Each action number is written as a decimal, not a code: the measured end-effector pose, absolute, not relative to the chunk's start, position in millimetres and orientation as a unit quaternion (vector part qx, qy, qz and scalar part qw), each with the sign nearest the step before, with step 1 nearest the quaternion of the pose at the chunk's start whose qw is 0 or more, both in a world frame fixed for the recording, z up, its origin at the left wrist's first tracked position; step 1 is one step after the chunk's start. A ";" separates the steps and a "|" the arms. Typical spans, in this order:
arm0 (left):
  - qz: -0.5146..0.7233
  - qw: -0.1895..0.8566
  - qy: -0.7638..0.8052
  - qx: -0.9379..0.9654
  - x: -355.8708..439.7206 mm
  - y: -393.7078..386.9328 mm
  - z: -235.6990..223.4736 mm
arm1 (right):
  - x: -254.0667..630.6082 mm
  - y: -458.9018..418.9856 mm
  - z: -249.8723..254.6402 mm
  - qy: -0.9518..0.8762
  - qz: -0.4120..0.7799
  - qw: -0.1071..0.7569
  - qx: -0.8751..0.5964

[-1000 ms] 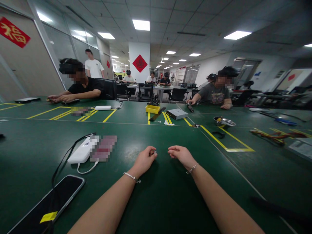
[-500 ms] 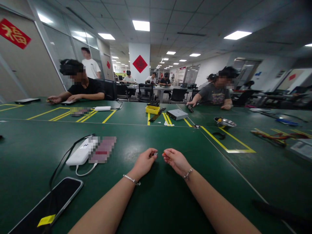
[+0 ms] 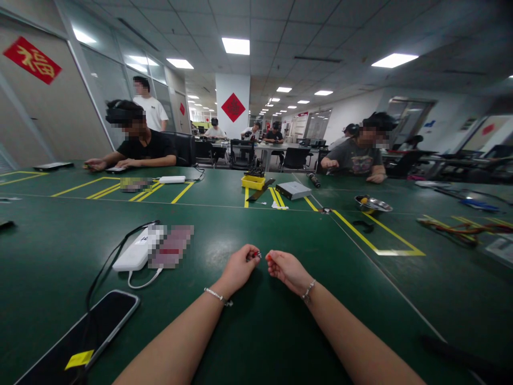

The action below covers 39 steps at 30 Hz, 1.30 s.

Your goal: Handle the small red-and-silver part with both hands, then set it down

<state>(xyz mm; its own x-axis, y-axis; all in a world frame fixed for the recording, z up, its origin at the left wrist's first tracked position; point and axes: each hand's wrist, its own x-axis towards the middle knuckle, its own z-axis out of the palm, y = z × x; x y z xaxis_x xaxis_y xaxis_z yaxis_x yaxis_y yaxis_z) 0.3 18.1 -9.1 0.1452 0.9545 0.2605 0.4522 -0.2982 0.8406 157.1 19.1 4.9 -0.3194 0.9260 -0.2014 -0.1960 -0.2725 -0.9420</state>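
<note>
Over the green table [image 3: 224, 235], my left hand [image 3: 239, 269] pinches a small red and silver metal-looking piece [image 3: 258, 255] between thumb and fingers. Its exact kind is too small to make out. A short gap separates it from my right hand [image 3: 289, 271], whose closed fingertips hold a small orange piece [image 3: 269, 258]. Most of that orange piece is hidden by the fingers. Both wrists wear silver bracelets.
To the left lie a white power bank [image 3: 134, 255] with cables and a large dark phone [image 3: 86, 339]. Farther off are a yellow bin [image 3: 253, 182], a grey box [image 3: 294, 190] and a metal bowl [image 3: 379, 204]. Two co-workers sit across the table.
More red shows on the piece in my left hand. My right hand has turned slightly. The co-worker on the right has lifted a hand off the dark cylindrical object.
</note>
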 end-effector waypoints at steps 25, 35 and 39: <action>0.256 0.092 0.569 0.776 14.3 -4.8 11.1 | 141.0 14.2 2.0 -0.537 0.491 0.434 -0.531; 0.197 0.067 0.589 0.781 13.1 -6.7 12.0 | 140.1 14.3 -6.2 -0.660 0.404 0.374 -0.512; 0.199 0.065 0.598 0.774 14.1 -7.2 13.1 | 139.5 12.8 -2.0 -0.653 0.427 0.377 -0.499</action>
